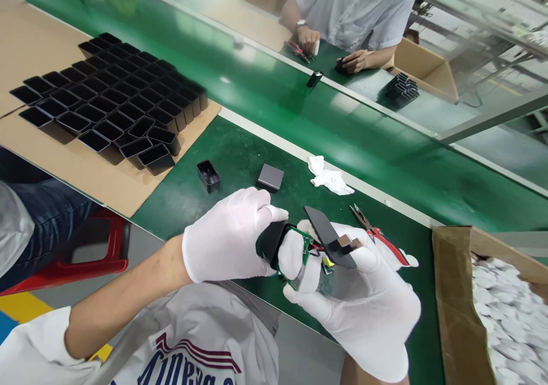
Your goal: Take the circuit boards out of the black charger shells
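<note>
White gloves cover both of my hands. My left hand (233,236) is closed round a black plastic case (273,242), tilted on its side. Out of the case's open end sticks a green circuit board (307,242) with a white pad (291,254) on it. With my right hand (363,299) I grip the board's side and a flat black cover plate (327,236), which stands at an angle above the board. Thin red and black wires (315,248) run between board and plate. A small part with yellow tape (328,264) hangs below the plate.
Black open cases (115,97) stand in rows on cardboard at left. A single case (208,175), a dark block (270,177), white scraps (329,179) and red-handled pliers (379,236) lie on the green bench. A carton of white pads (505,305) stands right. Opposite, a co-worker (355,20) handles parts.
</note>
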Demonstrator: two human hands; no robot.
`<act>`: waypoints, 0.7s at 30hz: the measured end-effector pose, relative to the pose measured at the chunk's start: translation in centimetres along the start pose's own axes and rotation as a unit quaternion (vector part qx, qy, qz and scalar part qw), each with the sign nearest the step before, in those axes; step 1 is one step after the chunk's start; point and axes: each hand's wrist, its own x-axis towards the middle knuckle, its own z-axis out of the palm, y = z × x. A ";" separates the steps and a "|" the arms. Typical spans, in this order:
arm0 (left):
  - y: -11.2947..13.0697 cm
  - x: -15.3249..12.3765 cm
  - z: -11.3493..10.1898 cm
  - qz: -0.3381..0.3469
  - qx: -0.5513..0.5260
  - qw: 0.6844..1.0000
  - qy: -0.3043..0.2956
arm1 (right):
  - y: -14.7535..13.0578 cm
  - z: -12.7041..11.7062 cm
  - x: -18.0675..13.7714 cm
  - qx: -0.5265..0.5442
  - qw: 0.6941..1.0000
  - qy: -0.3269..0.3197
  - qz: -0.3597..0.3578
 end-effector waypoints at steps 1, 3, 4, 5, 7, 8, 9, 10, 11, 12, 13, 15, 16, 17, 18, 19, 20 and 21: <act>0.0 0.0 0.0 -0.001 -0.001 1.000 -0.001 | 0.0 0.0 -0.1 -0.001 1.000 -0.003 -0.001; -0.1 -0.1 0.0 -0.002 -0.001 1.000 -0.002 | 0.1 0.0 -0.2 -0.003 1.000 -0.009 -0.006; -0.1 -0.1 0.0 -0.002 -0.002 1.000 -0.001 | 0.2 0.1 -0.3 -0.006 1.000 -0.012 -0.008; -0.1 -0.1 0.0 -0.002 -0.002 1.000 0.001 | 0.2 0.1 -0.4 -0.009 1.000 -0.015 -0.011; -0.1 -0.1 0.0 -0.003 0.000 1.000 0.003 | 0.4 0.1 -0.5 -0.012 1.000 -0.019 -0.014; -0.1 0.0 0.0 -0.005 0.000 1.000 0.003 | 0.5 0.1 -0.6 -0.012 1.000 -0.021 -0.017; -0.1 0.0 0.0 -0.006 0.001 1.000 0.003 | 0.6 0.1 -0.6 -0.008 1.000 -0.023 -0.019; -0.1 0.0 0.0 -0.007 0.001 1.000 0.003 | 0.7 0.2 -0.7 -0.003 0.999 -0.024 -0.021; -0.1 0.0 -0.1 -0.006 0.001 1.000 0.004 | 0.8 0.2 -0.7 0.001 0.999 -0.025 -0.023; -0.1 0.0 -0.1 -0.003 0.000 1.000 0.007 | 0.8 0.2 -0.7 0.003 0.999 -0.026 -0.022; -0.1 0.0 -0.1 0.000 -0.001 1.000 0.010 | 0.8 0.2 -0.7 0.002 0.999 -0.025 -0.021; -0.1 0.0 -0.1 0.005 -0.002 1.000 0.014 | 0.7 0.2 -0.7 -0.002 1.000 -0.025 -0.018; 0.0 0.0 -0.1 0.006 -0.002 1.000 0.014 | 0.7 0.2 -0.7 -0.005 0.999 -0.026 -0.017; 0.0 0.0 -0.1 0.005 -0.001 1.000 0.014 | 0.6 0.2 -0.7 -0.005 0.999 -0.028 -0.016; 0.0 0.0 -0.1 0.005 -0.002 1.000 0.014 | 0.5 0.2 -0.6 -0.005 0.999 -0.028 -0.016; 0.0 0.0 -0.1 0.005 -0.002 1.000 0.016 | 0.5 0.2 -0.6 -0.005 0.999 -0.029 -0.016; 0.1 0.0 -0.1 0.006 -0.003 1.000 0.019 | 0.4 0.3 -0.5 -0.005 0.999 -0.029 -0.016; 0.1 0.0 0.0 0.007 -0.004 1.000 0.023 | 0.4 0.4 -0.4 -0.005 0.999 -0.029 -0.016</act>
